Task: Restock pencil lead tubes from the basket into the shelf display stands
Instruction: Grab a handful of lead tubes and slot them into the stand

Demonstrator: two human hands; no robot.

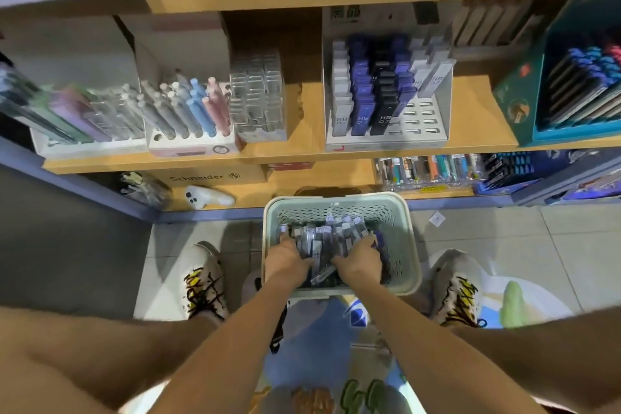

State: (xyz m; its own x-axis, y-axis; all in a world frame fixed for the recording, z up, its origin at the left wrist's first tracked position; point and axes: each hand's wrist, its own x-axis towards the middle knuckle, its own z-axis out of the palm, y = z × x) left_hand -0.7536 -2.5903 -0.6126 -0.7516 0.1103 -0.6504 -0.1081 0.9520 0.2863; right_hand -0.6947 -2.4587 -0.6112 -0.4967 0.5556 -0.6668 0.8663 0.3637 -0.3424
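Basket [336, 208]: pale green, on the floor between the person's feet, below the shelf.
Lead tubes [331, 237]: heaped inside the basket.
Left hand [285, 257]: in the heap, grip curled round tubes.
Right hand [361, 257]: likewise, grip on tubes.
Display stand [386, 139]: on the shelf, partly filled.

Pale green perforated basket [401, 245] on floor below shelf, holding jumbled heap of grey, purple and black lead tubes [331, 239]. White display stand [386, 141] on middle shelf: left rows filled with upright grey, blue, black tubes; front right slots vacant
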